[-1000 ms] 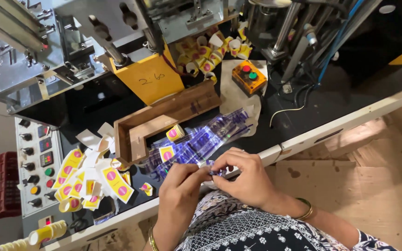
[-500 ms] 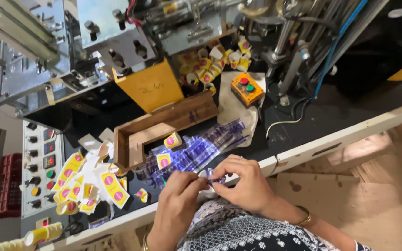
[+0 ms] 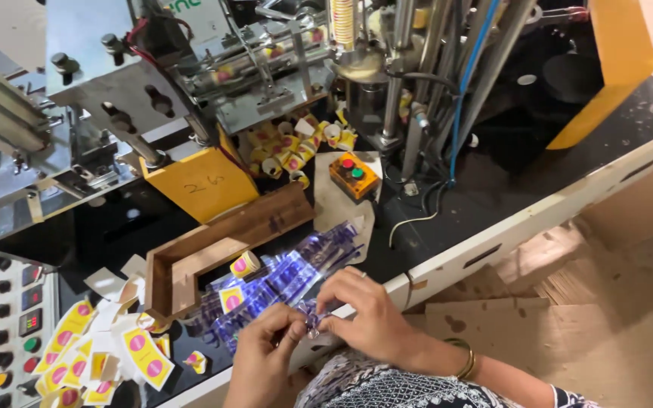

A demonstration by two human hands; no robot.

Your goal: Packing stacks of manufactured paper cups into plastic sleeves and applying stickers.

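Note:
My left hand (image 3: pixel 262 355) and my right hand (image 3: pixel 360 310) meet at the near edge of a black machine table (image 3: pixel 493 189). Between their fingertips they pinch the end of a clear plastic bag with purple print (image 3: pixel 313 321). A pile of the same bags (image 3: pixel 281 279) lies just beyond the hands. A small yellow paper cup (image 3: pixel 244 264) rests on that pile, and a second one (image 3: pixel 230 299) lies beside it. A gold bangle (image 3: pixel 464 359) sits on my right wrist.
An open wooden tray (image 3: pixel 213 253) stands behind the bags. Flat yellow and pink cup blanks (image 3: pixel 115 351) lie at the left next to a control panel (image 3: pixel 17 325). Several finished cups (image 3: pixel 296 147) pile under the machine. An orange button box (image 3: pixel 353 175) sits mid-table.
The view has swung and moved closer. My hands stay together on the bag end, the fingers working it slightly.

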